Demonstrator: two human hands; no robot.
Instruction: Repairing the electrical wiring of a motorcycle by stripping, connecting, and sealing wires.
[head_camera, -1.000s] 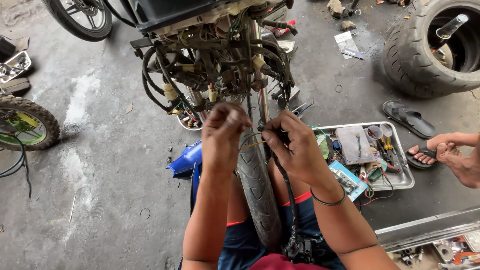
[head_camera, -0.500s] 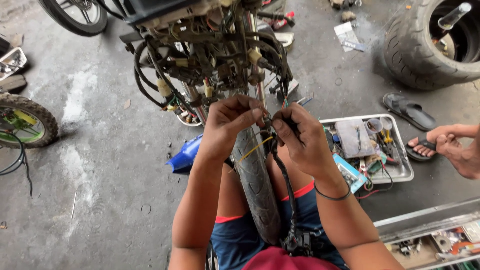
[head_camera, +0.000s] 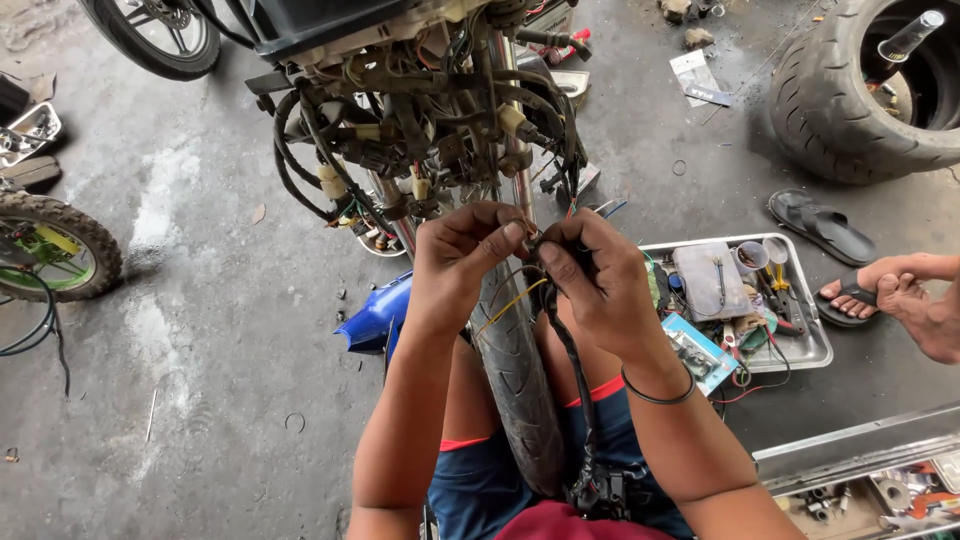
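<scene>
- The left hand (head_camera: 465, 262) and the right hand (head_camera: 595, 285) met in front of the person's chest, just above the front tyre (head_camera: 515, 370) that ran lengthwise between the knees.
- Both hands were closed in a pinch on a thin bundle of wires (head_camera: 528, 240) held between them; the left thumb and forefinger gripped one end, the right fingers curled around the other.
- The wires lay level with the fingertips, touching both hands, so neither hand was nearer than the other.
- A yellow wire (head_camera: 510, 300) trailed down and left from the pinch, and a black cable (head_camera: 572, 370) hung from the right hand straight down toward the lap, its long axis nearly vertical.
- Both forearms rose from the lower edge, elbows apart, wrists bent inward.
- Beyond the hands sat the tangled wiring of a stripped motorbike (head_camera: 420, 130).
- A metal tray (head_camera: 815, 350) of tools lay on the floor to the right, near another person's foot (head_camera: 850, 295) on a sandal.
</scene>
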